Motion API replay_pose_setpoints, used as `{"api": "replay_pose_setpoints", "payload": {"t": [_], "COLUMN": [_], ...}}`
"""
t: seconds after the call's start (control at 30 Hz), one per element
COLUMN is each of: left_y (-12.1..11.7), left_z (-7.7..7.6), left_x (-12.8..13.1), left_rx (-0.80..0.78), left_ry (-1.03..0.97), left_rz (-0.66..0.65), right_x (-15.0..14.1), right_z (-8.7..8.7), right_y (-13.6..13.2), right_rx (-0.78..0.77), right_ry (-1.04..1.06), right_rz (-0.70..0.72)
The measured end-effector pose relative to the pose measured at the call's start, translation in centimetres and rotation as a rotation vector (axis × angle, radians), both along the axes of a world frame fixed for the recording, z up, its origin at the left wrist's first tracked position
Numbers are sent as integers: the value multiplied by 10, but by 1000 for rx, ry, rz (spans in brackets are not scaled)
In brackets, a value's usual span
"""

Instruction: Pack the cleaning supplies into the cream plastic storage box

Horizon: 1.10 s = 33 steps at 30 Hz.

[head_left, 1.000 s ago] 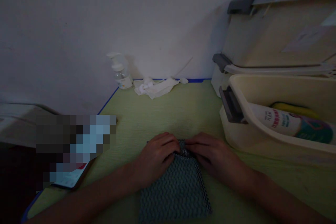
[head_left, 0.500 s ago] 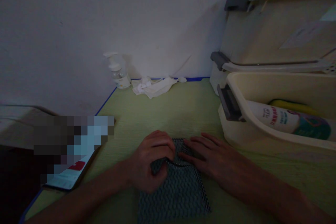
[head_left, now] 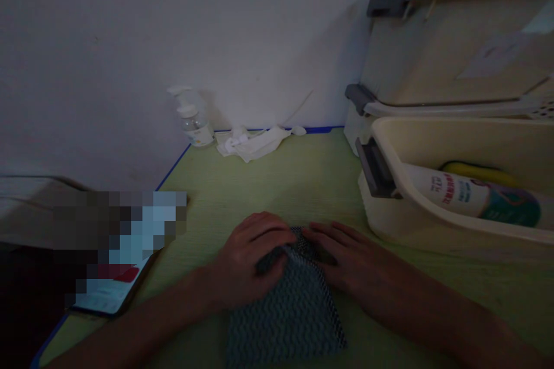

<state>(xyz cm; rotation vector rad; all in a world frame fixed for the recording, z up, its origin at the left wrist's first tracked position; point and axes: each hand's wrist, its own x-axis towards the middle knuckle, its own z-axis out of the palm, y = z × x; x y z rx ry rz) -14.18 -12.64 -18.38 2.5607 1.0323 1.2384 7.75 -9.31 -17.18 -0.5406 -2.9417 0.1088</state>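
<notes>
A dark grey-green cloth (head_left: 281, 317) with a wavy pattern and a black-and-white checked edge lies on the green table in front of me. My left hand (head_left: 255, 262) is closed around its far-left part, lifting a fold between thumb and fingers. At the cloth's far-right corner rests my right hand (head_left: 346, 253), its fingers stretched out and their tips touching the fabric. Part of the far edge is hidden under both hands.
At left lies a phone (head_left: 121, 282) with a lit screen, partly pixelated. A pump bottle (head_left: 197, 127) and a crumpled white wrapper (head_left: 255, 147) stand by the wall. On the right, a cream bin (head_left: 381, 225) holds a white-and-green bottle (head_left: 471, 196); a lidded box (head_left: 433, 63) is behind.
My left hand has moved slightly right and away from me, drawing the lifted fold of cloth toward the right hand. The right hand stays nearly in place.
</notes>
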Motion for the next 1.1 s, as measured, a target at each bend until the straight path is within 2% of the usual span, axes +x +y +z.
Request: {"api": "replay_pose_setpoints", "payload": {"t": [0.1, 0.17, 0.27, 0.4, 0.57, 0.77, 0.93, 1.1], "left_y": [-1, -2, -5, -10, -14, -17, -19, -21], "left_z": [-8, -10, -7, -4, -3, 1, 3, -2], "left_x": [1, 0, 1, 3, 5, 7, 10, 9], "left_rx": [-1, 23, 41, -37, -214, -402, -482, -468], "left_ry": [30, 31, 85, 215, 367, 568, 675, 656], "left_rz": [167, 200, 151, 82, 88, 59, 26, 9], "right_x": [3, 5, 8, 12, 12, 10, 10, 11], "right_z": [4, 7, 10, 8, 7, 16, 14, 5], "right_y": [3, 6, 8, 9, 9, 7, 4, 5], "right_rx": [-90, -156, -278, -387, -394, -340, -248, -148], "right_ry": [8, 27, 105, 138, 134, 76, 51, 23], "right_rz": [-1, -22, -72, -95, -105, -59, -65, -62]}}
